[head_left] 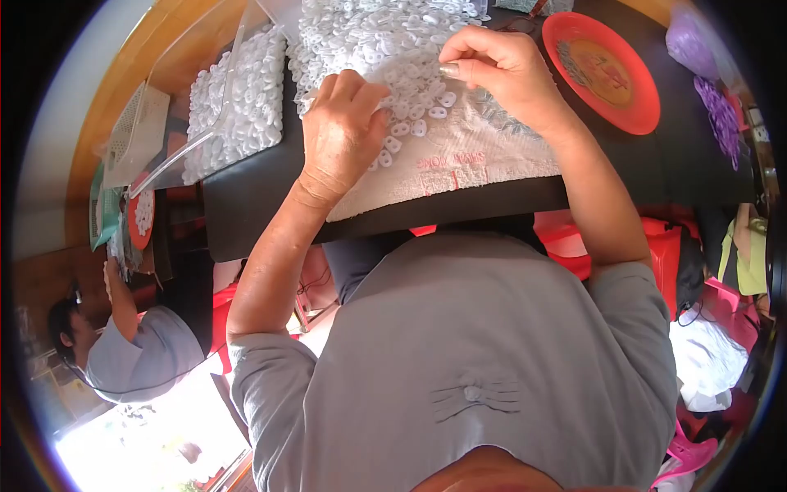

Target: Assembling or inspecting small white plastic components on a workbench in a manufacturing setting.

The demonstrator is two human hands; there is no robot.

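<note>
A heap of small white oval plastic pieces with holes covers the far part of a pale woven cloth on the table. At the heap's near left edge is my left hand, fingers curled and thumb drawn in toward them; a bit of white shows by its fingertips, too small to name. Over the right side of the heap hangs my right hand, thumb and forefinger closed in a pinch. Whatever lies between them is too small to make out. Several loose white pieces lie on the cloth between my hands.
A clear plastic bin of white pieces stands at the left. On the right, a red plate carries small metal-coloured bits, with purple string and a purple bag beyond. Another person sits at the far left.
</note>
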